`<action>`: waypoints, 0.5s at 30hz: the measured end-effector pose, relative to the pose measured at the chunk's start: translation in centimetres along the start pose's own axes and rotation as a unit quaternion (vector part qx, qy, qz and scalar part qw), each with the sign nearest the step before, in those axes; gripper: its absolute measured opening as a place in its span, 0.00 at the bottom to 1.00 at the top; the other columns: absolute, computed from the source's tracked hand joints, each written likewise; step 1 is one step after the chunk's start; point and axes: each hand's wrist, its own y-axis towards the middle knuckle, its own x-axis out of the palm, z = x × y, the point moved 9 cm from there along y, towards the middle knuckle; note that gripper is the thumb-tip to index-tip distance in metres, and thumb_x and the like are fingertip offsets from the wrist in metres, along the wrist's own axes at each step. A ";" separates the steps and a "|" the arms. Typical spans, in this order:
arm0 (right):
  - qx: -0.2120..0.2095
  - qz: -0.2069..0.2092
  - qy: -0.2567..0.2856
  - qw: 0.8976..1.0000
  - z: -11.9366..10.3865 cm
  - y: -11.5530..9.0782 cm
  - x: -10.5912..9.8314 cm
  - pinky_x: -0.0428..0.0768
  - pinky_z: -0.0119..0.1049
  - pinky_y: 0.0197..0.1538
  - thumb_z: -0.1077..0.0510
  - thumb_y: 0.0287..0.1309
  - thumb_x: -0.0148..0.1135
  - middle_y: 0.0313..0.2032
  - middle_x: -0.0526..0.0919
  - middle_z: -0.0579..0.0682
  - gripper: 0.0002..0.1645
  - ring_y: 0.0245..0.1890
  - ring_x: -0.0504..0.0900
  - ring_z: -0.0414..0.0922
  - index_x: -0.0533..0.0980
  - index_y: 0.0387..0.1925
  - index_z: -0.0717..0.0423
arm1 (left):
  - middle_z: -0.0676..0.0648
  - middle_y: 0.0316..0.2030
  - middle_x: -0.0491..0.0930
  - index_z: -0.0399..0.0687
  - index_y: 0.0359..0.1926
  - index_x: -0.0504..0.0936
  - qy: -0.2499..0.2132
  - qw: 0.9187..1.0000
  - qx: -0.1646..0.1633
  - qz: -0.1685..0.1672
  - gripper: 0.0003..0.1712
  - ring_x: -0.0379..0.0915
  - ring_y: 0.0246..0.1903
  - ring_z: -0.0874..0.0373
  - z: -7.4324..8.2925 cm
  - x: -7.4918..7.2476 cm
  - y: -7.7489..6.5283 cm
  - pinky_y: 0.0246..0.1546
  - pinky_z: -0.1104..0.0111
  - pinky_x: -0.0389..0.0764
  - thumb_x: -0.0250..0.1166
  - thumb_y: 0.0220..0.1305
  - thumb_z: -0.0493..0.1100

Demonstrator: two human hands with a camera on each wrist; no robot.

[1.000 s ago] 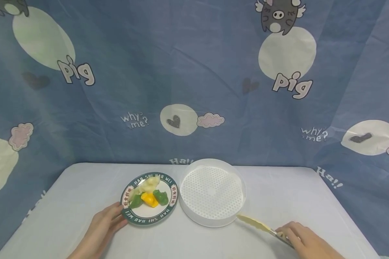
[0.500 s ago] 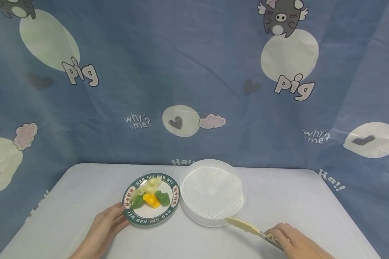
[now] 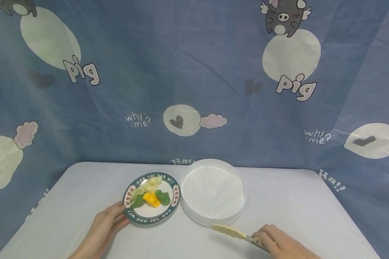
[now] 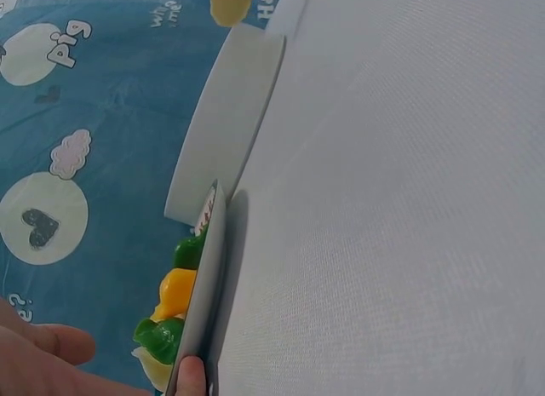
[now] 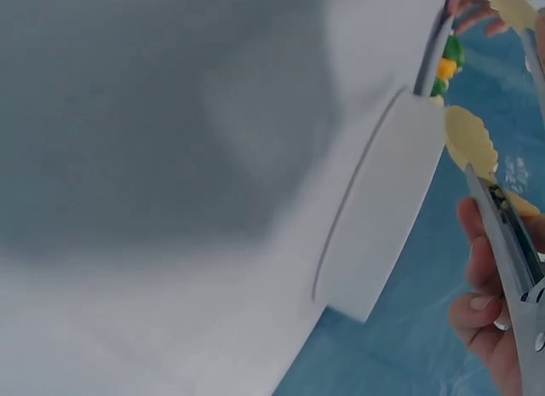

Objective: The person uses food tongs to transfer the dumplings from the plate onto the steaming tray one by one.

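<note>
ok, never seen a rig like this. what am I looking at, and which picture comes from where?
There's no machine, just a person's bare hands: a left grip and a right grip. The wide view comes from a camera worn on the head, looking forward and down. The two slanted views come from cameras on the wrists. On the white tabletop are a round white plate with a dark green lettered rim, bearing glossy green, orange-yellow and pale food-like pieces, and beside it a round white tray with a perforated base. The left grip holds the plate's rim; the right grip holds metal tongs with pale yellow scalloped tips. Behind hangs a blue cloth printed with pigs.
</note>
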 end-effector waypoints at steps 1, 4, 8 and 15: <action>0.003 -0.003 0.007 1.000 -0.1 0.3 0.0 0.76 0.14 0.41 0.31 0.67 0.70 0.49 0.74 0.38 0.34 0.45 0.68 0.25 0.74 0.59 0.49 | 0.21 0.83 0.39 0.25 0.84 0.41 -0.001 1.000 0.000 0.000 0.50 0.52 0.82 0.27 0.0 0.0 0.0 0.80 0.54 0.75 0.48 0.84 0.58; 0.013 -0.004 0.018 1.000 -0.7 1.2 0.0 0.77 0.14 0.42 0.30 0.67 0.70 0.51 0.73 0.37 0.35 0.47 0.68 0.26 0.74 0.60 0.49 | 0.21 0.83 0.39 0.25 0.84 0.41 -0.007 1.000 0.003 0.000 0.49 0.53 0.82 0.27 0.0 0.0 0.0 0.79 0.55 0.77 0.48 0.84 0.57; 0.034 0.005 0.022 0.999 -1.4 2.6 -0.3 0.74 0.12 0.43 0.28 0.64 0.70 0.54 0.70 0.34 0.38 0.49 0.65 0.25 0.74 0.62 0.48 | 0.21 0.83 0.39 0.25 0.83 0.42 -0.010 1.000 0.006 0.000 0.49 0.54 0.82 0.27 -0.1 -0.1 0.0 0.78 0.57 0.78 0.48 0.84 0.58; 0.123 -0.046 0.056 0.990 -1.4 4.7 0.1 0.82 0.20 0.45 0.23 0.65 0.65 0.60 0.65 0.29 0.40 0.53 0.66 0.25 0.70 0.66 0.40 | 0.21 0.83 0.39 0.25 0.84 0.41 -0.008 1.000 0.005 0.001 0.51 0.55 0.82 0.29 -0.1 0.0 -0.1 0.78 0.57 0.78 0.49 0.84 0.59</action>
